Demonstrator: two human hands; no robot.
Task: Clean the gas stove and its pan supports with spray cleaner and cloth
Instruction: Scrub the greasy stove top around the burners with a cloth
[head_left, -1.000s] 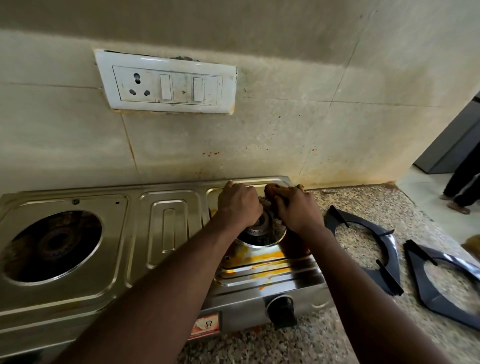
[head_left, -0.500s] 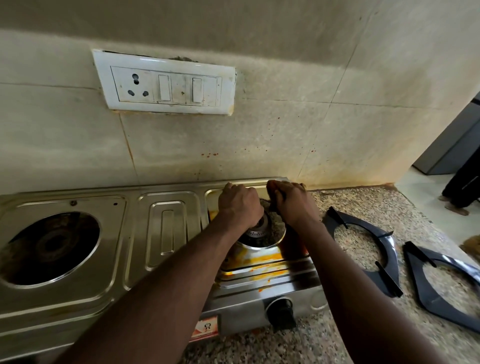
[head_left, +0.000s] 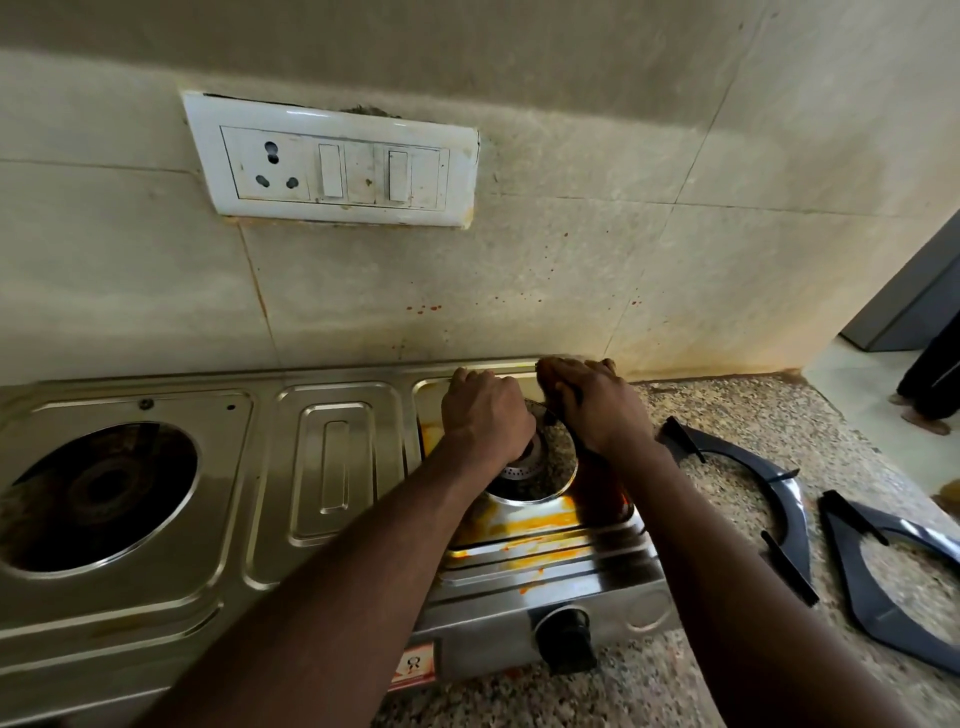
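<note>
Stainless-steel gas stove (head_left: 332, 467) across lower left and centre of frame, seated on speckled stone counter (head_left: 737, 415) against tiled wall (head_left: 571, 260). Off the stove: first pan support (head_left: 789, 499) flat on counter just right of stove, second pan support (head_left: 852, 587) flat beside it towards right edge of frame, the two close but apart. At left edge, left burner well (head_left: 98, 493), uncovered. At centre, right burner (head_left: 519, 472), partly hidden under both hands. Over burner top, left hand (head_left: 485, 415): knuckles up, fingers curled down, gripping it. Just beside it, right hand (head_left: 600, 408): fingers curled at upper right rim of burner ring (head_left: 556, 467); pinching or merely touching rim, cannot tell. On stove top below ring, orange stains (head_left: 540, 519). Black knob (head_left: 569, 636) on front panel, lower centre. White switch plate (head_left: 332, 161) on wall, upper left. Another person's feet (head_left: 924, 410) on floor at right edge.
</note>
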